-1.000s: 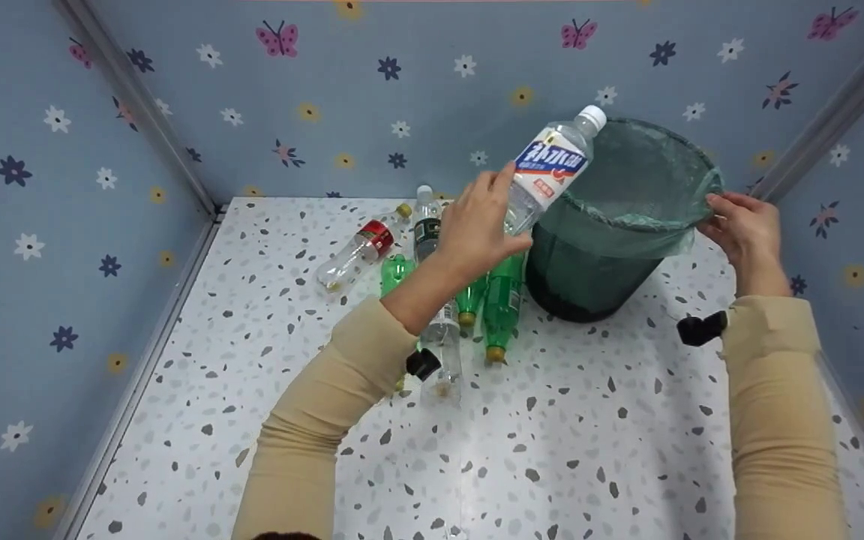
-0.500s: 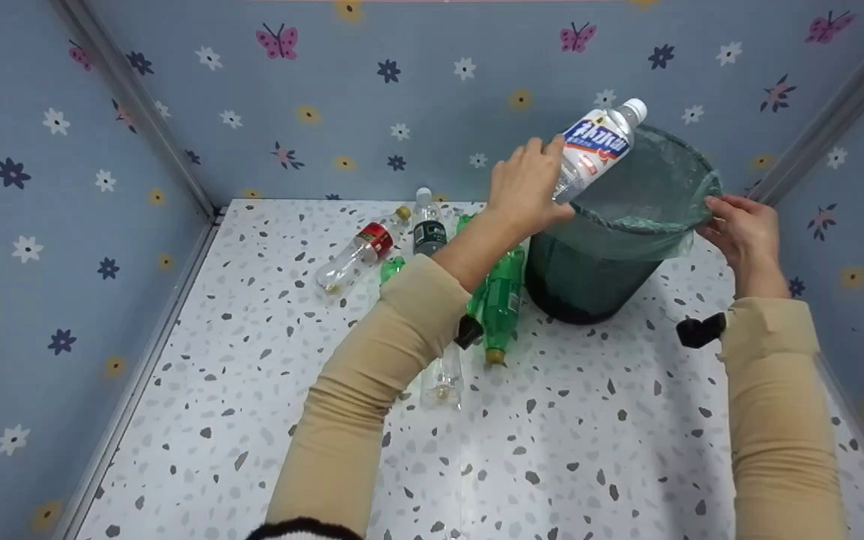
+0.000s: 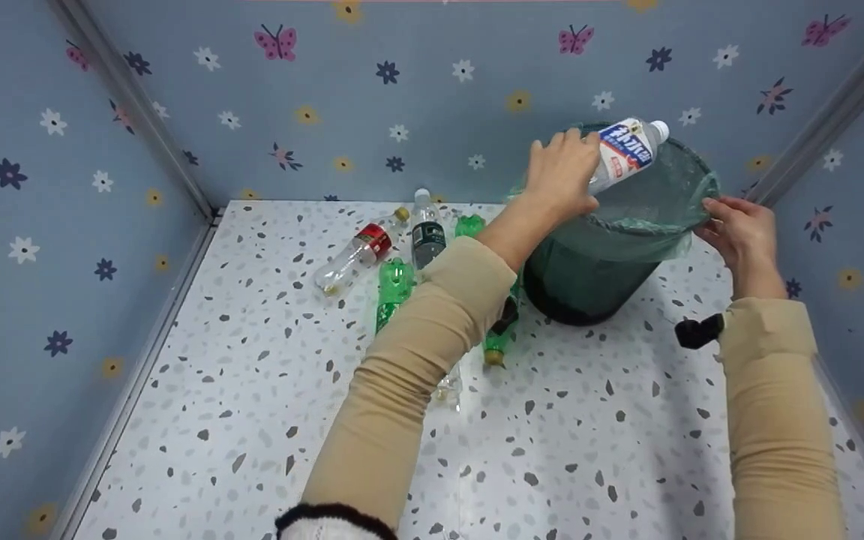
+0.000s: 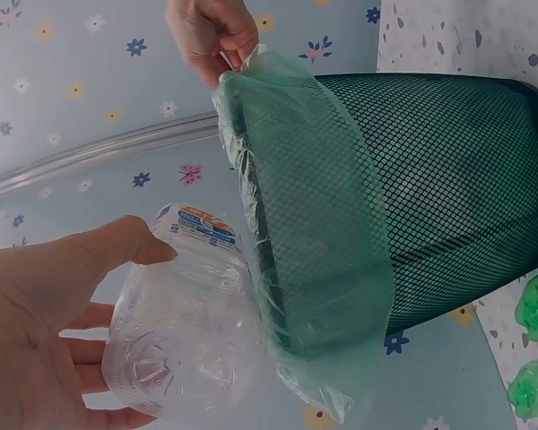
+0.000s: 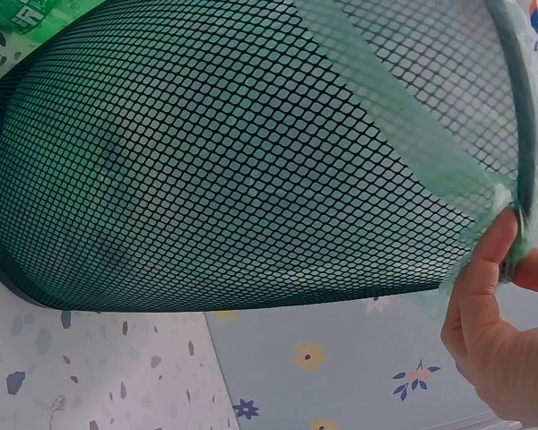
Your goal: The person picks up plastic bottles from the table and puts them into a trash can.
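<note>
A clear plastic bottle [image 3: 619, 156] with a white cap and a blue, white and red label is gripped by my left hand [image 3: 563, 174]. It lies tilted over the mouth of a dark mesh trash bin [image 3: 589, 289], cap toward the upper right. In the left wrist view the bottle's clear base [image 4: 184, 345] faces the camera, beside the bin's rim. A thin green bag [image 3: 627, 244] lines the bin and folds over its rim. On the right side my right hand [image 3: 745, 232] pinches the rim and bag between thumb and fingers [image 5: 489, 260].
Left of the bin, a red-labelled bottle [image 3: 357, 256], a dark-labelled bottle [image 3: 427, 231] and several green bottles [image 3: 396, 281] lie on the speckled surface [image 3: 252, 420]. My left sleeve partly covers them. A flowered wall [image 3: 432, 105] stands behind.
My left hand has carried the bottle rightward from beside the bin to over its opening, and the bottle now lies flatter. My right hand stays at the rim.
</note>
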Tool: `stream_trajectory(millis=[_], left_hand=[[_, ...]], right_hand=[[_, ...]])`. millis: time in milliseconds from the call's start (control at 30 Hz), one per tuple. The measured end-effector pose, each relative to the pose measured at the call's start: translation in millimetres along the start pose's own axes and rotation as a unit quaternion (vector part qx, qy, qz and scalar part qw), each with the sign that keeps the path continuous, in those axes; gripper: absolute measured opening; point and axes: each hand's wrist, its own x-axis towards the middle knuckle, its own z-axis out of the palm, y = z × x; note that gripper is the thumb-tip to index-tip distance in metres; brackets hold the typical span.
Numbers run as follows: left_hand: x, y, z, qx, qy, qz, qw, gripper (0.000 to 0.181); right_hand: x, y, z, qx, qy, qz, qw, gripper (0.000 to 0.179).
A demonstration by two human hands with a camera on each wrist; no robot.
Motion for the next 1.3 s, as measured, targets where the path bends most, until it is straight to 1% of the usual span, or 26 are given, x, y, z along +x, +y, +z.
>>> stream_trajectory(millis=[200, 300, 467, 533, 667, 733, 867, 1000, 1167, 1300], left_hand=[[7.2, 11.2, 1.2, 0.038, 0.005, 0.031, 0.9988, 0.076], [10.3, 14.9, 2.0, 0.047, 0.006, 0.046, 0.9978, 0.074], [14.0, 17.1, 2.9, 0.049, 0.023, 0.075, 0.9957, 0.063], [15.5, 17.6, 3.6, 0.047, 0.028, 0.087, 0.9947, 0.057], [18.9, 18.8, 5.7, 0.040, 0.035, 0.103, 0.9932, 0.047], [20.7, 19.5, 7.4, 0.035, 0.040, 0.107, 0.9928, 0.045], [23.7, 21.1, 11.8, 0.037, 0.046, 0.111, 0.9921, 0.048], [25.6, 23.0, 16.4, 0.039, 0.048, 0.105, 0.9926, 0.050], [24.0, 23.3, 19.3, 0.019, 0.054, 0.102, 0.9931, 0.049], [18.8, 19.5, 20.0, -0.005, 0.076, 0.108, 0.9912, 0.044]], right_hand=[[0.3, -0.1, -0.3, -0.004, -0.004, 0.002, 1.0000, 0.030], [0.8, -0.2, -0.8, -0.003, -0.002, 0.001, 1.0000, 0.034], [0.0, -1.6, -1.1, 0.002, -0.001, 0.006, 1.0000, 0.062], [-0.5, -2.0, -0.8, 0.001, -0.001, 0.007, 1.0000, 0.069], [-1.0, -1.7, 0.4, -0.008, 0.000, 0.002, 1.0000, 0.064], [-1.3, -1.2, 0.9, -0.010, -0.001, 0.001, 1.0000, 0.062], [-2.5, -0.6, 1.1, -0.005, -0.002, 0.002, 1.0000, 0.057], [-2.5, 0.2, 1.0, 0.002, -0.003, 0.001, 1.0000, 0.048], [-2.0, 0.5, 1.1, 0.003, 0.000, 0.001, 1.0000, 0.038], [-2.0, -0.2, 1.1, 0.002, 0.004, 0.003, 1.0000, 0.035]])
